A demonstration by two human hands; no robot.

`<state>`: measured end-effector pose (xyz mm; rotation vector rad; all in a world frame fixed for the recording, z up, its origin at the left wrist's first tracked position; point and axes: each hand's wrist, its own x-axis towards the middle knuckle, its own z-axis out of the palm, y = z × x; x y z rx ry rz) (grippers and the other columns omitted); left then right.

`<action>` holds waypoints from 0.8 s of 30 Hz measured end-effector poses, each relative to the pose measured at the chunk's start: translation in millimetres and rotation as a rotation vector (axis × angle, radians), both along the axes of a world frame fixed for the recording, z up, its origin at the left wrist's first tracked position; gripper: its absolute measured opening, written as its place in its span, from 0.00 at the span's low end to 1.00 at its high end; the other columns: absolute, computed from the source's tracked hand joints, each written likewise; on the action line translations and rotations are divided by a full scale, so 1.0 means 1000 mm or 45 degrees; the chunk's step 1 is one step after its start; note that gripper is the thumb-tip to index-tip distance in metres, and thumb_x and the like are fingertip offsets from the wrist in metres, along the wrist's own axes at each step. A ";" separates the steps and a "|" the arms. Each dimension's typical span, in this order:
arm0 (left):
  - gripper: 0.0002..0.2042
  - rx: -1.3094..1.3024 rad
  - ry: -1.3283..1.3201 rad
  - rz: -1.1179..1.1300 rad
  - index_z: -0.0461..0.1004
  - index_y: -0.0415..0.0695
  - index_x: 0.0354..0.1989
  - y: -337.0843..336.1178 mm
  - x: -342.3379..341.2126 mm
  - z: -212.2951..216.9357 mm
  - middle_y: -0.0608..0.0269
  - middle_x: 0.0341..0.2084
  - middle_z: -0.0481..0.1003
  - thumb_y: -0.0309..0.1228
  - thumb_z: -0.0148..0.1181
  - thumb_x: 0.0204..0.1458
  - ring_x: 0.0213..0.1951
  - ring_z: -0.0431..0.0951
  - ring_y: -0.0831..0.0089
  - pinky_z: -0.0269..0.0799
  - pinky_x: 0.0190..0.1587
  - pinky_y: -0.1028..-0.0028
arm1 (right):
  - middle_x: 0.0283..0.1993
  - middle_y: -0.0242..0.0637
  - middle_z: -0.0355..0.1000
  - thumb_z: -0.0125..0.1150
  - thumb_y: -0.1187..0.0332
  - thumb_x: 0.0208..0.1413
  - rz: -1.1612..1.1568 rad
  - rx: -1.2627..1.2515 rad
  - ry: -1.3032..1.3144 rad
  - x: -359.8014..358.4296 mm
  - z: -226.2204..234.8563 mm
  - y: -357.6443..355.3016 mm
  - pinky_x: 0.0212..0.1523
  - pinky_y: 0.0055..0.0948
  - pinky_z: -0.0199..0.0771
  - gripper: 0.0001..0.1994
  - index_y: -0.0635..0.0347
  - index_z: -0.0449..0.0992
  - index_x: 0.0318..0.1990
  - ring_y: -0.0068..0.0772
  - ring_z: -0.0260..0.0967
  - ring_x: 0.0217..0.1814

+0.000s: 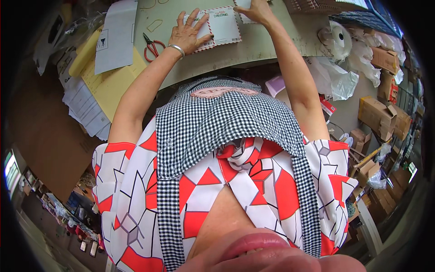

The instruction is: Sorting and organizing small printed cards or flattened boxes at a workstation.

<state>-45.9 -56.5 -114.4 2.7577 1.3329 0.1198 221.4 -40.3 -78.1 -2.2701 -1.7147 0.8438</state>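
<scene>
1. The middle card (225,28), white with a red-striped border, lies flat on the pale green table (260,43), between the two hands. It is just right of the left hand (189,34) and to the left of the right hand (256,10), on its near side.

2. The left hand is palm down with fingers spread, covering much of a left card (205,29). Its index fingertip and thumb reach about to the seam where this card meets the middle one. Whether the two are separate pieces or panels of one cannot be told.

3. The right hand is at the upper edge of the view, over a right card (245,18) with a similar striped edge. Its thumb side points left, close to the middle card's far right corner. The fingers are partly cut off, so whether they pinch or merely rest cannot be told.

4. The middle card's slightly longer axis seems to run away from the body, its far end leaning left, though the lens bends edges.

5. By judgement, the key relation is that seam: the left hand is nearer to it; the right hand sits across the card's width.

6. A red-handled cutting tool (150,43) lies left of the left hand, apart from the cards.
</scene>
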 end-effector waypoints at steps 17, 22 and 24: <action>0.38 0.067 -0.033 0.011 0.51 0.63 0.68 -0.008 0.003 0.030 0.69 0.68 0.48 0.64 0.48 0.50 0.66 0.44 0.50 0.67 0.55 0.50 | 0.59 0.63 0.61 0.69 0.47 0.43 0.084 0.570 0.547 -0.057 -0.032 -0.065 0.59 0.43 0.64 0.50 0.66 0.46 0.66 0.59 0.63 0.60; 0.42 -0.155 -0.750 -0.233 0.51 0.51 0.68 -0.013 -0.009 0.020 0.56 0.68 0.46 0.56 0.58 0.46 0.67 0.43 0.41 0.55 0.62 0.44 | 0.63 0.65 0.54 0.70 0.48 0.44 0.065 0.495 0.633 -0.063 -0.025 -0.071 0.61 0.49 0.61 0.56 0.74 0.38 0.67 0.62 0.53 0.66; 0.42 -0.152 -0.737 -0.228 0.52 0.51 0.68 -0.010 -0.011 0.011 0.56 0.68 0.46 0.56 0.58 0.46 0.67 0.44 0.41 0.56 0.61 0.43 | 0.63 0.64 0.54 0.71 0.48 0.42 0.048 0.448 0.343 -0.070 -0.012 -0.071 0.59 0.50 0.62 0.57 0.73 0.39 0.68 0.62 0.54 0.65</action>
